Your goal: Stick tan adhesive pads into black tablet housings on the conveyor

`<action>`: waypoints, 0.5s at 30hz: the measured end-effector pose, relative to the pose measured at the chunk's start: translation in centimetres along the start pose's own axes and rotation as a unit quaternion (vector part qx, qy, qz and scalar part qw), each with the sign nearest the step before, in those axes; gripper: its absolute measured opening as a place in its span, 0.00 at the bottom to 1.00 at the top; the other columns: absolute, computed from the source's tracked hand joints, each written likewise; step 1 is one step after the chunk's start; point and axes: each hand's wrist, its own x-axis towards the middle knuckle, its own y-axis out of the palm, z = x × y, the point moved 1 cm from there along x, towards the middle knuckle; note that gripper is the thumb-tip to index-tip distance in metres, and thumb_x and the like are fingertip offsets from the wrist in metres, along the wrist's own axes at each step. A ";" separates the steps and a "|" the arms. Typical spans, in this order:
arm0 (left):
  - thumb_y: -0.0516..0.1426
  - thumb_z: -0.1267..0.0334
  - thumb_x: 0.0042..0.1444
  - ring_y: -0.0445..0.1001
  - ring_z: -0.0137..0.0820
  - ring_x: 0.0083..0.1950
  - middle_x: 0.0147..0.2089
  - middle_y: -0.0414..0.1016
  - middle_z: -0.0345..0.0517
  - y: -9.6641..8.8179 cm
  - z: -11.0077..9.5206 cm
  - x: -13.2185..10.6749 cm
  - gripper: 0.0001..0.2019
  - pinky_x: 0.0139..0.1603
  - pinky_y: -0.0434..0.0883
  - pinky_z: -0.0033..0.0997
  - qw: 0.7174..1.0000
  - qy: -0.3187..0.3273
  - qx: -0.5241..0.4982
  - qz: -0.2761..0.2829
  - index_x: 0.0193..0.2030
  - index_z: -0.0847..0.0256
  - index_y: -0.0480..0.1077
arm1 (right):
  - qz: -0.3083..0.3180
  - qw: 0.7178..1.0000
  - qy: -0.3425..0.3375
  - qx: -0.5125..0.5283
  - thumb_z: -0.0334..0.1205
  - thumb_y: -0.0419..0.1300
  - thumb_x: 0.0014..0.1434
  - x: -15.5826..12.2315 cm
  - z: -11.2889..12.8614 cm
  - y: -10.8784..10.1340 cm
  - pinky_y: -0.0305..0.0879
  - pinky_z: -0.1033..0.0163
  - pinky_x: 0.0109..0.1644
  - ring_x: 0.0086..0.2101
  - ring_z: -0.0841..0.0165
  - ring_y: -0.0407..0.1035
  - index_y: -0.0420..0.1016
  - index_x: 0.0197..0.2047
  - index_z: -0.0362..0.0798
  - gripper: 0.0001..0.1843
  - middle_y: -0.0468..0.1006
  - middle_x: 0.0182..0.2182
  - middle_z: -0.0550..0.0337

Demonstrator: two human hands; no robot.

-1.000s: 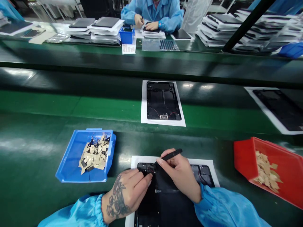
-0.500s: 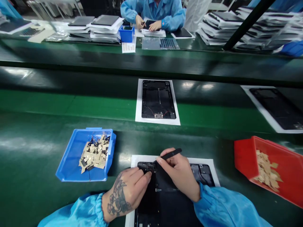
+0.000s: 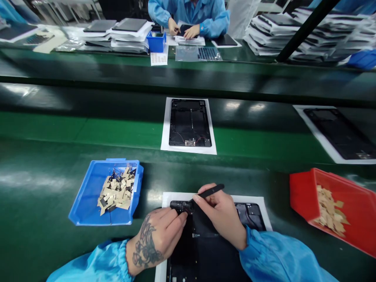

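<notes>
Working at the top corner of a black tablet frame [image 3: 205, 258] on white paper [image 3: 176, 197], the right hand [image 3: 220, 219] gripped a thin black tool [image 3: 212, 191], while the bent left hand [image 3: 160, 239] touched that corner, maybe holding something small.

Black tablet housing [image 3: 205, 254] runs off bottom edge; L hand [image 3: 155, 239] hides its top-left corner & whatever's there. Black pen-like tool [image 3: 210, 191]: tip too small to tell. Co-worker [image 3: 188, 11] cut off at top, red bin [image 3: 331, 207] at right.
</notes>
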 end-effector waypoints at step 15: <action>0.52 0.65 0.62 0.69 0.33 0.27 0.30 0.68 0.45 0.4 0.1 -0.4 0.11 0.25 0.69 0.32 0.995 -0.070 0.074 0.014 0.48 0.66 0.68 | -0.005 1.000 -0.018 -0.012 0.45 0.60 0.59 0.0 -0.6 0.1 0.57 0.66 0.25 0.22 0.71 0.59 0.69 0.36 0.49 0.09 0.62 0.20 0.68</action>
